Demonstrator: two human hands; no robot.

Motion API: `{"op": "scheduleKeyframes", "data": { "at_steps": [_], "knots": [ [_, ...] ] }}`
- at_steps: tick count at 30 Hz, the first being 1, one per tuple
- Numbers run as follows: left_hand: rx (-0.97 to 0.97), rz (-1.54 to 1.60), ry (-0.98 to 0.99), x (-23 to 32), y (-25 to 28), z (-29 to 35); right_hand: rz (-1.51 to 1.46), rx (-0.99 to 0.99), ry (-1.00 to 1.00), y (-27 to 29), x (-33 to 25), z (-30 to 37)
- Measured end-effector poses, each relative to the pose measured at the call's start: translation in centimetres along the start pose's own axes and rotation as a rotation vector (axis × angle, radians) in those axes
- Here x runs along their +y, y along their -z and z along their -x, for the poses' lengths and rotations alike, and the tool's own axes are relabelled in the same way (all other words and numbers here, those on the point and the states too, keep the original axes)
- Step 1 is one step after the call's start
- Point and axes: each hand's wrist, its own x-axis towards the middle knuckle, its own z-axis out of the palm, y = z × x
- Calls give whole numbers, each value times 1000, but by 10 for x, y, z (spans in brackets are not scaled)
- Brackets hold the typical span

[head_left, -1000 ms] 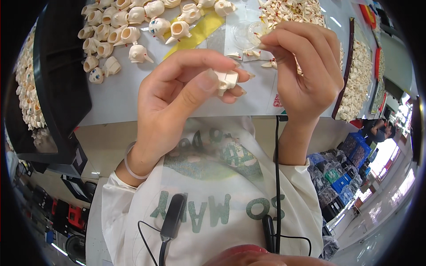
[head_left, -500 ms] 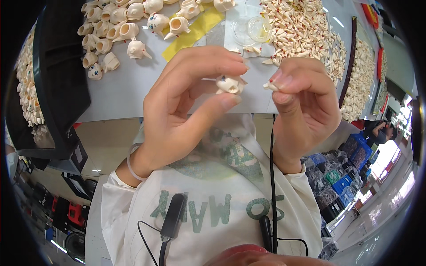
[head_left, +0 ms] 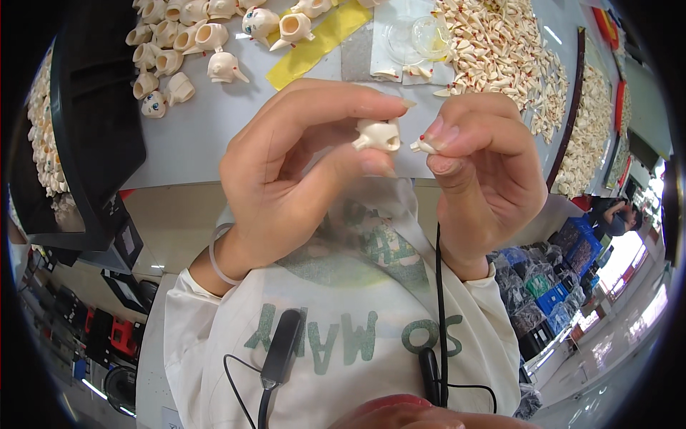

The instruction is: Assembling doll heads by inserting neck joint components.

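Note:
Pinched between the thumb and fingers of my left hand (head_left: 282,161) is a small cream-coloured plastic doll head (head_left: 379,135), turned with a hole in its side to the right. My right hand (head_left: 493,161) grips a tiny cream plastic piece (head_left: 423,145) with a red spot, its narrow end pointing left at the head. A small gap separates the two parts. Both hands are raised over the table's near edge. Fingers hide part of each part.
Many cream doll heads (head_left: 211,36) lie at the back left, some beside yellow tape (head_left: 318,44). A heap of small pointed cream pieces (head_left: 486,50) covers the back right, next to a clear round dish (head_left: 430,37). A black bin (head_left: 100,107) stands at left.
The doll head has turned in my left hand, so its side hole now faces right. My right hand has brought the small piece left, closer to the head.

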Motion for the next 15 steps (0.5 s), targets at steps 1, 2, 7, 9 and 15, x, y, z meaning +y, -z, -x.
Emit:
{"op": "scheduleKeyframes", "data": {
  "at_steps": [1,2,7,9,15],
  "knots": [
    [53,64,60,7,-6,1,20,-3,6,-1,-1,0],
    [107,128,119,10,-9,2,39,-6,13,-2,-1,-1],
    [104,87,113,8,-4,4,339,19,251,-4,-4,-8],
    [114,130,115,6,-4,5,395,44,308,-6,-6,-11],
    [149,178,156,5,-7,4,395,44,338,-6,0,-10]
  ]
}}
